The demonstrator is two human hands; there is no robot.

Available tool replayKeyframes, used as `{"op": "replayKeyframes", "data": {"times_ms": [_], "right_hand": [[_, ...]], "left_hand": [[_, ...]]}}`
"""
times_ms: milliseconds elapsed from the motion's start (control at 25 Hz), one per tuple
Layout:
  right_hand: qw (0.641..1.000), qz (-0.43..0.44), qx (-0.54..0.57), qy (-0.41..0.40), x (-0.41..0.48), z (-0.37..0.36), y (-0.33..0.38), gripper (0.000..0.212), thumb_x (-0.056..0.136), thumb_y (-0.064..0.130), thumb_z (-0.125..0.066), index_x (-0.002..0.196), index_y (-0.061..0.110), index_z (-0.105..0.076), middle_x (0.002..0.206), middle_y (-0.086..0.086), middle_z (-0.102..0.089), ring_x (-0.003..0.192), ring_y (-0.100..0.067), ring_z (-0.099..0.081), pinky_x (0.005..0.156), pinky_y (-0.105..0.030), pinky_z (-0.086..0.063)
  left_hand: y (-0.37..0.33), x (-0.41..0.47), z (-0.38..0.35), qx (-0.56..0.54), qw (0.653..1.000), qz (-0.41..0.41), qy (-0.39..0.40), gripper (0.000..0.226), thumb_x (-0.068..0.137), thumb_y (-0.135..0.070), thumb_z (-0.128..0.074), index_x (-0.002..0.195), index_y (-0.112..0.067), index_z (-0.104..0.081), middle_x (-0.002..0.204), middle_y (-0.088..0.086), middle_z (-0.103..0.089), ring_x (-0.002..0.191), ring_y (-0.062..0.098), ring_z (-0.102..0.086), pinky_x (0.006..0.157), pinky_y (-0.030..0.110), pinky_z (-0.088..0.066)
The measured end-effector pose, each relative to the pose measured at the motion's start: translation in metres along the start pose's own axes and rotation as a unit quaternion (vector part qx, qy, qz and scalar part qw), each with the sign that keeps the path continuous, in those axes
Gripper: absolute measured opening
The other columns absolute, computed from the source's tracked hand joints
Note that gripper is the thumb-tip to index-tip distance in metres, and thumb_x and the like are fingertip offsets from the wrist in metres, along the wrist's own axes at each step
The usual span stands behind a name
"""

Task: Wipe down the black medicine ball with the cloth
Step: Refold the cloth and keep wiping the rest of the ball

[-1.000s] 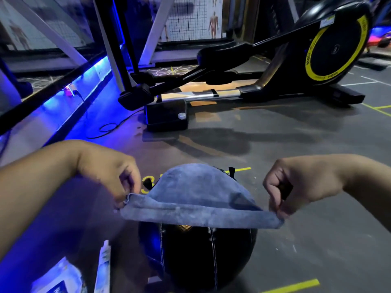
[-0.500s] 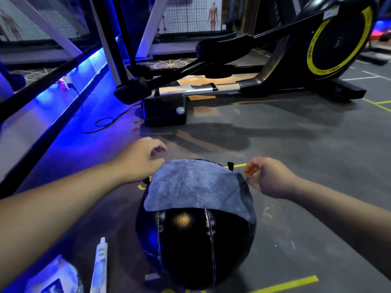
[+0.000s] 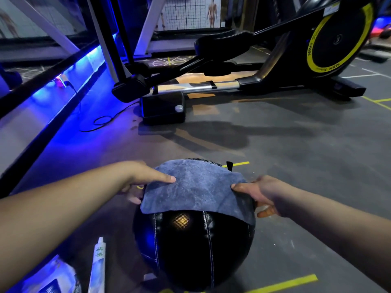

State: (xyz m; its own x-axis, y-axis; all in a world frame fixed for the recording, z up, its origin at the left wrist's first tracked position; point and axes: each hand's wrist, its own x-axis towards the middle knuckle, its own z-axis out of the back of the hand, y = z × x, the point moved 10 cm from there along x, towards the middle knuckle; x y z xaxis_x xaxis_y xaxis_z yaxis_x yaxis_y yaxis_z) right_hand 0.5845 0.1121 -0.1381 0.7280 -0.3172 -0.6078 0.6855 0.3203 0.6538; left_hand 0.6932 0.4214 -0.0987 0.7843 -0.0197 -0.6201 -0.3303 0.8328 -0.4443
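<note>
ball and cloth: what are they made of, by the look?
Medicine ball: probably leather or leather-look synthetic; black, glossy, fine-textured where the light glints, with pale stitched seams between panels. Which of the two, I cannot tell.
Cloth: looks like microfibre or suede-like fabric; blue-grey, matte, mottled nap, draping limply over the ball's top, an edge in each hand.

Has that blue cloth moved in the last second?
Yes. The cloth, earlier held stretched above the medicine ball, now lies draped over its top, lowered onto the ball, which stays put on the floor.
</note>
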Motion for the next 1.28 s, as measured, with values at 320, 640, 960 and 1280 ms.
{"op": "replayKeyframes", "data": {"times_ms": [320, 640, 960, 1280], "right_hand": [[0.991, 0.057, 0.119, 0.013, -0.012, 0.02, 0.032, 0.013, 0.077, 0.007, -0.071, 0.088, 0.004, -0.065, 0.071, -0.017, -0.061, 0.058, -0.024, -0.058, 0.06, -0.03, -0.051], [0.931, 0.295, 0.128, 0.174, -0.109, -0.006, 0.167, 0.015, 0.091, 0.019, -0.062, 0.096, 0.006, -0.064, 0.084, -0.009, -0.072, 0.072, -0.024, -0.071, 0.064, -0.032, -0.06], [0.954, 0.291, -0.003, 0.076, -0.069, -0.032, 0.12, 0.01, 0.092, 0.012, -0.061, 0.099, 0.007, -0.066, 0.077, -0.001, -0.065, 0.06, -0.003, -0.055, 0.055, -0.013, -0.042], [0.912, 0.41, -0.011, 0.004, -0.108, -0.028, 0.127, 0.064, 0.074, 0.031, -0.081, 0.128, 0.032, -0.047, 0.105, 0.008, -0.07, 0.091, -0.008, -0.069, 0.081, -0.027, -0.056]], "left_hand": [[-0.005, -0.015, -0.008, -0.11, 0.994, 0.009, 0.011, 0.015, 0.085, -0.02, -0.067, 0.094, -0.009, -0.062, 0.075, 0.008, -0.063, 0.061, 0.022, -0.056, 0.055, 0.024, -0.038], [-0.072, -0.045, -0.023, -0.283, 0.941, -0.177, 0.047, 0.018, 0.093, -0.019, -0.054, 0.097, -0.011, -0.07, 0.091, 0.011, -0.074, 0.07, 0.022, -0.066, 0.06, 0.027, -0.053], [-0.044, -0.037, -0.034, -0.315, 0.936, -0.091, 0.128, 0.039, 0.085, -0.041, -0.067, 0.111, -0.013, -0.071, 0.103, 0.012, -0.075, 0.094, 0.031, -0.07, 0.086, 0.051, -0.056], [-0.101, -0.08, -0.042, -0.4, 0.857, -0.254, 0.204, 0.04, 0.081, -0.003, -0.064, 0.121, -0.002, -0.061, 0.112, 0.023, -0.069, 0.091, 0.029, -0.07, 0.08, 0.041, -0.058]]}}
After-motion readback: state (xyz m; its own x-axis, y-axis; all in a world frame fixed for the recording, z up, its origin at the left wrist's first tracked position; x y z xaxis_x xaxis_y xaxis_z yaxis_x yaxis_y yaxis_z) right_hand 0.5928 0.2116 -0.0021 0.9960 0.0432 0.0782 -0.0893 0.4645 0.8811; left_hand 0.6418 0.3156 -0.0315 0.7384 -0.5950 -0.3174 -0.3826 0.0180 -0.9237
